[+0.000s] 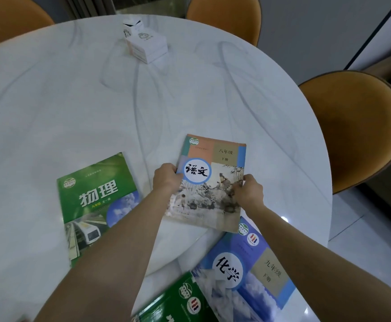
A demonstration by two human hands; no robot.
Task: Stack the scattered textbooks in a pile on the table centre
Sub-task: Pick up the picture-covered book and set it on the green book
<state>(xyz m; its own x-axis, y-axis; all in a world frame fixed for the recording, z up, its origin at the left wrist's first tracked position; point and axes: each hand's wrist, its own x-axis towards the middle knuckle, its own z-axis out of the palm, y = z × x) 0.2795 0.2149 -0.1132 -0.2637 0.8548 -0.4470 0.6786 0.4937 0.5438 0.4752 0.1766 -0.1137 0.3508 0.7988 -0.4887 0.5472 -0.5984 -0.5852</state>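
Both my hands hold a language textbook with an ink-painting cover, slightly above the white marble table. My left hand grips its left edge and my right hand grips its right edge. A green physics textbook lies flat to the left, partly under my left forearm. A blue chemistry textbook lies at the near right, its upper corner under the held book. A dark green textbook lies at the bottom edge, overlapped by the blue one.
A stack of small white boxes stands at the far side of the round table. Orange chairs ring the table at the right, the far side and the far left. The table edge curves close on the right.
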